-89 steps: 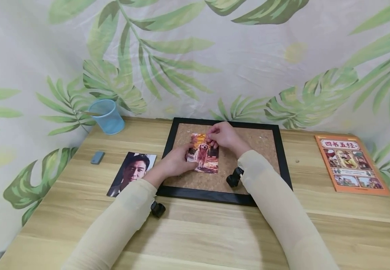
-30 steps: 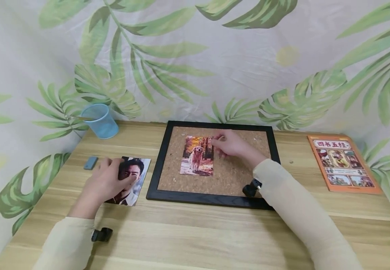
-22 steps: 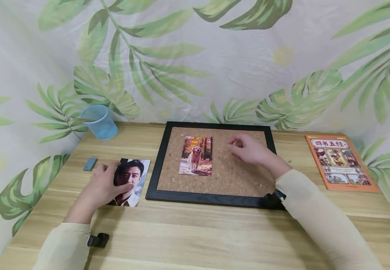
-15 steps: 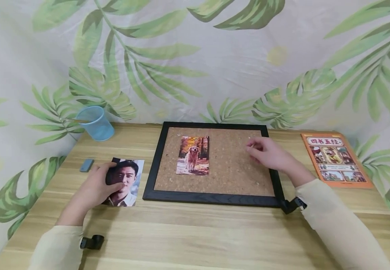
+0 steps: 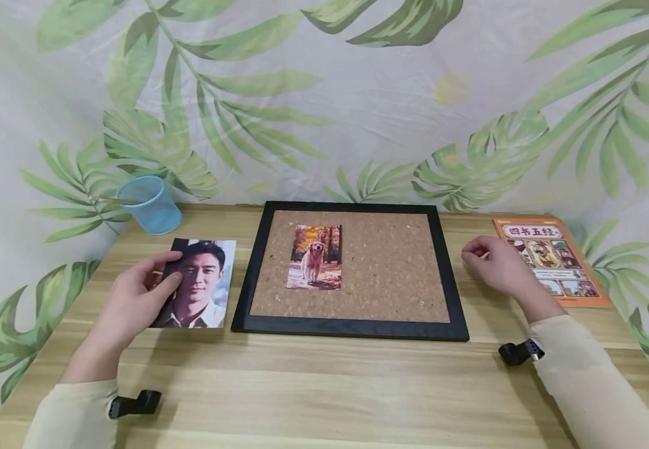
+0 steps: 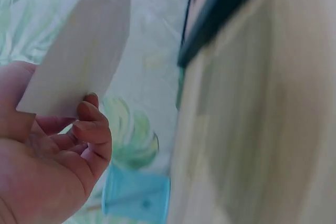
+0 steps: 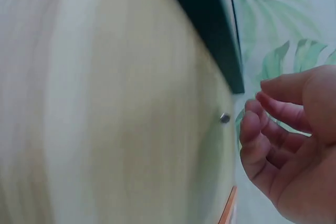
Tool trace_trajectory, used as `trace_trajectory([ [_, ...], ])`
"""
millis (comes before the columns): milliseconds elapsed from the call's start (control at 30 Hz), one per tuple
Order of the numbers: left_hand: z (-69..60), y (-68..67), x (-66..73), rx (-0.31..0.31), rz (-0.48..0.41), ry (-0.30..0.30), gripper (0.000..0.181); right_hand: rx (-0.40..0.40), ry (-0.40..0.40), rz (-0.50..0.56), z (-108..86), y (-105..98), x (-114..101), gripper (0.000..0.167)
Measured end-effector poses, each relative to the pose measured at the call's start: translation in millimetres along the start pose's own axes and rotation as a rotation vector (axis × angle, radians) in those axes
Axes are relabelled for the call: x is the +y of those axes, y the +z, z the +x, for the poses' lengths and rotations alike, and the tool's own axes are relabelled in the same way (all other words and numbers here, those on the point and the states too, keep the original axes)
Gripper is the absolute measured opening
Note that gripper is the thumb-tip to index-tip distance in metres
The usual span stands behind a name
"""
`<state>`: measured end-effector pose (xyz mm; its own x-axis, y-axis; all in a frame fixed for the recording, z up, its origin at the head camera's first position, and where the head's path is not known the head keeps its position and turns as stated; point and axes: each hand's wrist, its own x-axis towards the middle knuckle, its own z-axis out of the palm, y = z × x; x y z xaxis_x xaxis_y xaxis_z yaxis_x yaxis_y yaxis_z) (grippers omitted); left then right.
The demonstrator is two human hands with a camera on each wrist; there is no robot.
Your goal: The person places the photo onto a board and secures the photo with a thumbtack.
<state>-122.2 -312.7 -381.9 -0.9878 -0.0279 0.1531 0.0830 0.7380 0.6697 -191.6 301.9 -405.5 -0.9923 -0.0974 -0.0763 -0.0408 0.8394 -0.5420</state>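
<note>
My left hand (image 5: 141,293) holds a portrait photo (image 5: 203,293) by its left edge, pinched between thumb and fingers. In the left wrist view the photo's pale back (image 6: 86,45) rises off the table from that hand. Right of it lies a cork board (image 5: 388,268) in a black frame, with a photo of a golden dog (image 5: 314,257) on its left half. My right hand (image 5: 500,265) hovers beyond the frame's right side, fingers loosely bent, with nothing visible between them. In the right wrist view, a small silvery round piece (image 7: 224,118) sits on the tabletop near those fingertips.
At the back left stands a blue cup (image 5: 158,215) with a thin stick in it. An orange book (image 5: 588,288) lies at the right, partly behind my right hand. Small shiny bits dot the cork near its corners. Leaf-print cloth (image 5: 369,100) hangs behind the wooden table (image 5: 324,386).
My left hand let go of the dog photo, moved to the portrait photo and lifted it. The right hand left the dog photo's upper right corner and moved right, past the board.
</note>
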Motion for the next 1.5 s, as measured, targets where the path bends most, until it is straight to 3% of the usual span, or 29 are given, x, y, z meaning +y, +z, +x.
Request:
trace_trajectory([
  [133,9.6,10.5,25.8,-0.069,-0.073,0.042,0.044,-0.008,0.029,-0.038,-0.5,-1.3,8.9,0.032],
  [300,25.9,37.0,62.1,-0.199,-0.159,0.077,0.047,-0.019,0.039,-0.066,3.4,1.0,15.6,0.030],
  [533,52.1,89.4,108.8,-0.330,-0.227,0.183,0.048,-0.023,0.020,-0.068,7.9,7.9,18.1,0.019],
  [700,68.6,124.2,132.8,-0.436,-0.256,0.192,0.055,-0.012,0.000,-0.076,11.7,11.9,18.2,0.015],
  [933,87.6,165.3,157.0,-0.520,-0.219,0.182,0.059,-0.017,-0.007,-0.085,14.8,11.5,17.2,0.017],
  [1167,100.4,199.4,171.9,-0.565,-0.137,0.173,0.060,-0.004,0.022,-0.056,7.3,7.3,9.0,0.021],
  [1367,105.7,217.1,179.4,-0.613,-0.033,0.193,0.063,0.032,-0.003,0.044,6.1,2.9,-7.4,0.021],
  [1500,107.6,226.1,183.2,-0.654,0.063,0.230,0.065,0.003,-0.016,0.184,11.7,5.8,-19.5,0.022],
])
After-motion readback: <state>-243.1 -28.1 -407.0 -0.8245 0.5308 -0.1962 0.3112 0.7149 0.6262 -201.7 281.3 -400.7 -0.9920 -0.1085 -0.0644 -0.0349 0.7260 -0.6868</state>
